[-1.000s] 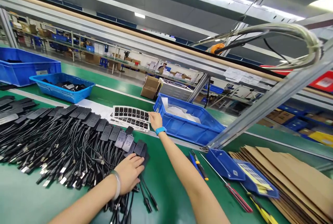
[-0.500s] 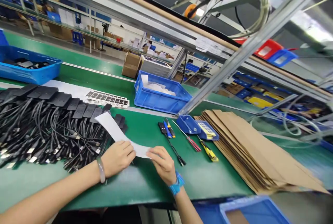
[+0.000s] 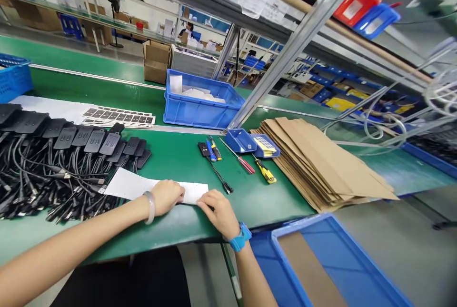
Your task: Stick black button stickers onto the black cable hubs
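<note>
A white paper strip (image 3: 130, 184) lies low over the green bench, its left end curving up beside the heap of black cables. My left hand (image 3: 166, 197) is closed on the strip's lower middle, fingers curled. At the right end, my right hand (image 3: 219, 212) pinches the corner between thumb and fingers. To the left, several black adapter cables (image 3: 84, 154) are piled with their flat boxes toward the back. One separate black adapter cable (image 3: 204, 149) rests beyond my right hand, next to a blue pen-like tool (image 3: 211, 151).
A blue bin with papers (image 3: 203, 112) stands at the back, right of printed label sheets (image 3: 121, 117). Screwdrivers (image 3: 246, 165) and small blue trays (image 3: 240, 141) lie before stacked cardboard sheets (image 3: 321, 164). Below the bench edge is a blue crate (image 3: 342, 254).
The strip has come down from a raised, bent pose to nearly flat at the bench top, both hands still on it. My view has turned to the right and downward.
</note>
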Action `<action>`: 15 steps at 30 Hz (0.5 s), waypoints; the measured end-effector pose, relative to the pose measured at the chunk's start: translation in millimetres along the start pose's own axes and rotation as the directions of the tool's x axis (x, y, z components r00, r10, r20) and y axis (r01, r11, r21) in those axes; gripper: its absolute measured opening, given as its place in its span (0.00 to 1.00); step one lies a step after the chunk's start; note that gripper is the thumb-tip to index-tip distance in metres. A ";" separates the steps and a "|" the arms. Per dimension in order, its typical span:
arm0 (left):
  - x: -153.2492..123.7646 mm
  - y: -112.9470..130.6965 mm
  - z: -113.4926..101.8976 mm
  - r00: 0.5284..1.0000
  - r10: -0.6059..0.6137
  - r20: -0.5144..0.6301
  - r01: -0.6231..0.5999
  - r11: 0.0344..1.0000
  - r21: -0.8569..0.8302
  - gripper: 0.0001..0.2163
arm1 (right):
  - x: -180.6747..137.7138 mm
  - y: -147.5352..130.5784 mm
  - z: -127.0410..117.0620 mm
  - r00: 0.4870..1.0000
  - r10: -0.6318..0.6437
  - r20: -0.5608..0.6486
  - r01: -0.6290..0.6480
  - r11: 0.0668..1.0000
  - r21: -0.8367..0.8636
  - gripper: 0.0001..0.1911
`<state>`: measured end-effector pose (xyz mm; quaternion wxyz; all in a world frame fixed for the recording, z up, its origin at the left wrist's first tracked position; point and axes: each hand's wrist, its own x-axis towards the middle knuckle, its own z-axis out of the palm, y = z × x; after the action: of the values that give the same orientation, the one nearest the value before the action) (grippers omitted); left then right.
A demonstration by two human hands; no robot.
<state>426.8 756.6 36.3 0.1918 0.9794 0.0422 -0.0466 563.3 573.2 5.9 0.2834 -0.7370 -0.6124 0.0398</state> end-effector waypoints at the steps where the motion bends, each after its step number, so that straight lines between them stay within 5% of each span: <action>1: 2.7 1.6 -1.4 1.000 -0.007 0.025 0.008 1.000 -0.021 0.07 | 0.2 1.1 -1.1 1.000 0.019 0.016 -0.019 1.000 -0.002 0.11; 9: 12.1 3.0 -2.7 0.991 -0.062 0.116 0.074 0.991 -0.108 0.07 | 15.2 -3.5 -15.3 0.943 0.265 0.204 -0.228 0.955 -0.189 0.10; 15: 14.8 6.5 10.8 0.988 -0.126 0.093 0.132 0.990 -0.053 0.11 | 28.7 -16.7 -15.4 0.933 0.153 0.327 -0.158 0.987 -0.012 0.06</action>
<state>441.3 747.4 27.2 0.2188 0.9655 0.0982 -0.1014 561.9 595.6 34.8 0.1795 -0.7642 -0.5902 0.1881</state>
